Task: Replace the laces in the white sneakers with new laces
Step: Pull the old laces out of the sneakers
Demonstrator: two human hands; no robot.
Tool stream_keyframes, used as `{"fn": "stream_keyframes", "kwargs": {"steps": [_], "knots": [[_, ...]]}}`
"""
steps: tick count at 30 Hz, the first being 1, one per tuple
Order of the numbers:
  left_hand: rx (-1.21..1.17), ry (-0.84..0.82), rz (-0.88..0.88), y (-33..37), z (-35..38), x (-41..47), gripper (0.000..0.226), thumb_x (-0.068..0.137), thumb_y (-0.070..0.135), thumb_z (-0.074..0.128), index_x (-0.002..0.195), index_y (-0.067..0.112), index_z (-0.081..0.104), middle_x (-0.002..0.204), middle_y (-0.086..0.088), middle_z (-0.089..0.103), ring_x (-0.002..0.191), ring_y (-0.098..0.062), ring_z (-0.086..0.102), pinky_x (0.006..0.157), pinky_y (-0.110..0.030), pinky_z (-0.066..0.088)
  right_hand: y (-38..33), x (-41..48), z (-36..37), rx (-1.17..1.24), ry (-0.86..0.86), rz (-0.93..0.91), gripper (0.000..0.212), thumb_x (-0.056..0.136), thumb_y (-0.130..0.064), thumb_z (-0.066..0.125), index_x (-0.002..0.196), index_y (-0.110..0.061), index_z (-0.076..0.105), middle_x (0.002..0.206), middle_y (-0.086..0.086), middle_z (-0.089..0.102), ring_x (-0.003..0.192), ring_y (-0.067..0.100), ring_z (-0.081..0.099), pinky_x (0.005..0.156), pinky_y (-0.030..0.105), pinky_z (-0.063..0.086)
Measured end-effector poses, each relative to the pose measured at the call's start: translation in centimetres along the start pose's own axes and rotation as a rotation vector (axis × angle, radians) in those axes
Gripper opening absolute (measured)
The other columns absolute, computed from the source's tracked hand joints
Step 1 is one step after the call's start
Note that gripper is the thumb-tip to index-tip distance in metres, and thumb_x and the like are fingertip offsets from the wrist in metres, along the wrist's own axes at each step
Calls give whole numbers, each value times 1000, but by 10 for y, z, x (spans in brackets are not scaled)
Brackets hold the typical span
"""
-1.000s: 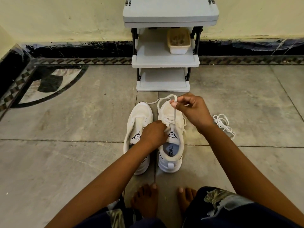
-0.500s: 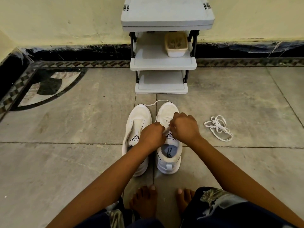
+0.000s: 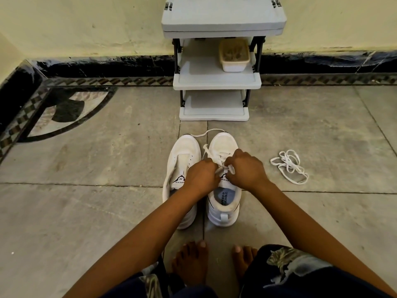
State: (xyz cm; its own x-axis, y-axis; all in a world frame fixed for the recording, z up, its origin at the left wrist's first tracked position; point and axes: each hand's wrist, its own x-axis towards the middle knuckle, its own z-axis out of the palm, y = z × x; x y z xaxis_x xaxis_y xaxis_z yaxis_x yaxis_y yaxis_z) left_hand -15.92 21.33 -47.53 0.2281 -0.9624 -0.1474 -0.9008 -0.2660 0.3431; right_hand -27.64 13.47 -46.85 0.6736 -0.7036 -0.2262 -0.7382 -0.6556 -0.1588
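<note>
1. White sneakers (image 3: 222, 143) stood side by side on the stone floor (image 3: 86, 211), toes toward a grey rack (image 3: 214, 82).
2. The left hand (image 3: 200, 175) and right hand (image 3: 247, 171) met over the right shoe, curled fingers pinching its lace (image 3: 229, 168).
3. A loose lace (image 3: 289, 166) lay apart, rightward.

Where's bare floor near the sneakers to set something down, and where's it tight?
Free: the floor left of the left sneaker, out to the inlaid corner pattern; the strip between the right sneaker and the loose lace pile; the bottom shelf of the rack. Crowded: over the right sneaker, where left hand and right hand hold its lace.
</note>
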Motion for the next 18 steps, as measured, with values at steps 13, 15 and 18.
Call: {"fn": "stream_keyframes", "kwargs": {"steps": [13,15,18], "knots": [[14,-36,-9,0,-1,-2,24,88,21,52,98,2,62,106,-16,57,98,-33,56,67,-30,34,-9,13,-21,871,359,177,14,88,-11,57,95,-13,68,91,1,69,83,18,64,74,33,51],[6,-37,-11,0,-2,-1,24,87,20,52,98,2,62,106,-16,57,98,-33,56,67,-29,33,-2,11,-28,1289,376,234,30,92,-7,54,122,-8,55,105,12,69,91,18,65,87,30,52],[6,-42,-13,1,-4,-2,23,87,19,52,96,1,61,105,-16,57,98,-33,55,67,-29,31,11,4,-25,1195,116,244,73,91,-18,60,149,-16,16,142,9,46,129,23,45,104,34,37]]}}
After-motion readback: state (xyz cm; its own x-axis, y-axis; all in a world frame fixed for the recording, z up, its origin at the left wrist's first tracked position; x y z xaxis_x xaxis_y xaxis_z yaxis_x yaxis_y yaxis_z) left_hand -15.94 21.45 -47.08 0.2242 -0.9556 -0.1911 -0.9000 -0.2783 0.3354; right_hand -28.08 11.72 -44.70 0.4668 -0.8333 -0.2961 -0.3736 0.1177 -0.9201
